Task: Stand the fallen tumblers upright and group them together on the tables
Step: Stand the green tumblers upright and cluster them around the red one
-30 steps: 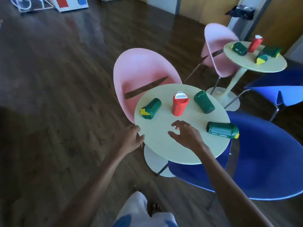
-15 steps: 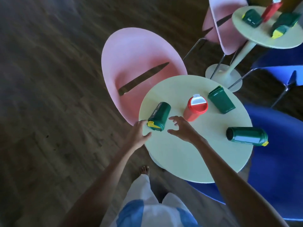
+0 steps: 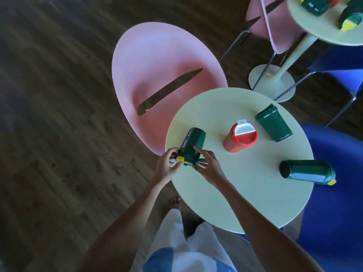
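While my left hand and right hand pinch the yellow-capped end of the fallen dark green plastic tumbler, it lies on its side at the left edge of the round pale green table. Fingertip grip only, so tilt it carelessly and it could slip off the rim.

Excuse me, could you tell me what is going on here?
A person grips a fallen dark green tumbler with a yellow lid between left hand and right hand at the edge of the pale green round table. The red tumbler stands upright mid-table. The far green tumbler and the right green tumbler lie on their sides.
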A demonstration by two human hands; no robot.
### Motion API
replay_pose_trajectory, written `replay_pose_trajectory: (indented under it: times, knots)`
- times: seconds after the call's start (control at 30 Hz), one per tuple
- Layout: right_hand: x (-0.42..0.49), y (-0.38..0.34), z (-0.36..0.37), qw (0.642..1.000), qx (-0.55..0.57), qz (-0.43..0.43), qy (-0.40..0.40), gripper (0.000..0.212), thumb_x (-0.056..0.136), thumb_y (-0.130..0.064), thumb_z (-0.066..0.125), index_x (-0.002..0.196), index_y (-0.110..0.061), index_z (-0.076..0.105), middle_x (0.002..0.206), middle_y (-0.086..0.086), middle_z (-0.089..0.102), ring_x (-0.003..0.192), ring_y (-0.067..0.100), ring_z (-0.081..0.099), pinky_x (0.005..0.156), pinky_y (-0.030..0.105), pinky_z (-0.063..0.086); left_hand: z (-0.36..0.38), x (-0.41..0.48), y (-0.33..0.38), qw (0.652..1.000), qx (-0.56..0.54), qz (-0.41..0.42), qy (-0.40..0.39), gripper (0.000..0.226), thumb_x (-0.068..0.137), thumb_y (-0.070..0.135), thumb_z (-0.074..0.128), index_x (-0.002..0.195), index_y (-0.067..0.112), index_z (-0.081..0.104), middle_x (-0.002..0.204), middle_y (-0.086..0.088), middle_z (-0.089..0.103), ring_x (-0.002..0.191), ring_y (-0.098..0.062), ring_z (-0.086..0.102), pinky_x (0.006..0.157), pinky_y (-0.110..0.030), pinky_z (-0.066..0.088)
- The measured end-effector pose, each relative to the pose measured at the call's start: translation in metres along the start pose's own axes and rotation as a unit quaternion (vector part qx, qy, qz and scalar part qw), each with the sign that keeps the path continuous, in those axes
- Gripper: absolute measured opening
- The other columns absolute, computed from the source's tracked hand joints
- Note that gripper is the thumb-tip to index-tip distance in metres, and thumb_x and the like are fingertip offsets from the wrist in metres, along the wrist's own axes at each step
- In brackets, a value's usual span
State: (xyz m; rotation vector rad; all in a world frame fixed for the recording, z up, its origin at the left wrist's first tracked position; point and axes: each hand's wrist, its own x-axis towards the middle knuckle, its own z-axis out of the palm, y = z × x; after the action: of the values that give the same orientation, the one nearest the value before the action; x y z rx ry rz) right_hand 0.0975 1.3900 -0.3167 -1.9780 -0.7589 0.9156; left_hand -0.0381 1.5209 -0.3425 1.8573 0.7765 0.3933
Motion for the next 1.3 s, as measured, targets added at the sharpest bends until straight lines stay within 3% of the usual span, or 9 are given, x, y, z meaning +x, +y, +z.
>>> replay_pose_trajectory:
  times: [0.13,0.23,0.37,0.43,0.53,0.67,0.93,1.1,1.3]
  knots:
    - [0.003,-0.005,-0.007,1.000,0.026,0.008,0.006,0.061,0.087,-0.007,0.064,0.134,-0.039,0.042,0.122,-0.001,0.044,0.105,0.017,0.061,0.093,0.021,0.051,0.000,0.006,0.007,1.000,-0.001,0.028,0.009,0.047,0.079,0.014,0.075,0.122,0.013,0.056,0.114,-0.004,0.065,0.095,-0.015,0.067,0.079,-0.039,0.059]
    - [0.008,-0.017,-0.020,0.998,0.059,0.015,0.023,0.063,0.087,-0.004,0.060,0.137,-0.036,0.042,0.124,0.000,0.045,0.101,0.016,0.063,0.079,0.016,0.053,-0.002,0.016,0.026,0.998,-0.007,0.057,0.025,0.048,0.081,0.016,0.074,0.126,0.013,0.057,0.112,-0.005,0.064,0.092,-0.015,0.066,0.081,-0.034,0.058]
    - [0.016,-0.039,-0.049,0.996,0.076,-0.005,0.044,0.061,0.086,-0.001,0.060,0.139,-0.026,0.044,0.141,-0.005,0.037,0.088,0.006,0.065,0.066,0.012,0.049,-0.008,0.032,0.060,0.993,-0.023,0.106,0.036,0.047,0.082,0.014,0.073,0.126,0.013,0.057,0.110,-0.004,0.064,0.092,-0.014,0.065,0.083,-0.032,0.056]
    - [0.017,-0.052,-0.067,0.995,0.094,-0.014,0.045,0.060,0.086,-0.003,0.062,0.139,-0.025,0.044,0.132,-0.004,0.050,0.079,0.003,0.066,0.068,0.014,0.049,-0.011,0.038,0.078,0.991,-0.026,0.123,0.043,0.047,0.082,0.011,0.071,0.126,0.015,0.057,0.112,-0.001,0.063,0.095,-0.014,0.063,0.086,-0.028,0.054]
    - [0.016,-0.069,-0.088,0.992,0.124,-0.007,0.031,0.055,0.088,-0.011,0.065,0.136,-0.025,0.044,0.100,0.010,0.071,0.076,0.017,0.070,0.075,0.031,0.055,-0.014,0.047,0.099,0.989,-0.038,0.132,0.059,0.046,0.081,0.013,0.071,0.125,0.017,0.057,0.113,0.009,0.061,0.097,-0.011,0.061,0.087,-0.021,0.050]
    - [0.014,-0.079,-0.093,0.987,0.154,-0.025,0.044,0.043,0.090,-0.006,0.060,0.128,-0.019,0.045,0.130,0.000,0.056,0.077,0.028,0.068,0.063,0.035,0.057,-0.014,0.053,0.110,0.991,-0.069,0.104,0.052,0.045,0.079,0.027,0.068,0.122,0.017,0.059,0.109,0.008,0.064,0.094,-0.007,0.060,0.086,-0.018,0.049]
    - [0.012,-0.044,-0.067,0.978,0.187,0.082,0.033,0.037,0.091,-0.010,0.059,0.126,-0.015,0.048,0.126,0.006,0.061,0.074,0.030,0.072,0.056,0.031,0.052,0.000,0.048,0.083,0.998,-0.047,0.022,-0.027,0.052,0.075,0.024,0.067,0.125,0.016,0.056,0.112,0.003,0.062,0.092,-0.003,0.059,0.085,-0.022,0.052]
    - [0.011,-0.034,-0.054,0.973,0.200,0.107,0.037,0.039,0.092,-0.013,0.059,0.128,-0.020,0.048,0.126,0.006,0.060,0.075,0.028,0.072,0.058,0.032,0.053,0.002,0.048,0.071,0.998,-0.034,0.006,-0.048,0.051,0.080,0.015,0.070,0.128,0.015,0.055,0.114,0.003,0.060,0.095,0.004,0.057,0.081,-0.014,0.049]
    - [0.008,-0.031,-0.055,0.971,0.213,0.103,0.035,0.041,0.094,-0.018,0.056,0.133,-0.023,0.048,0.125,0.003,0.062,0.080,0.026,0.072,0.059,0.031,0.052,0.003,0.047,0.073,0.997,-0.040,-0.005,-0.061,0.055,0.078,0.032,0.065,0.130,0.019,0.052,0.118,0.004,0.057,0.099,-0.002,0.056,0.083,-0.019,0.050]
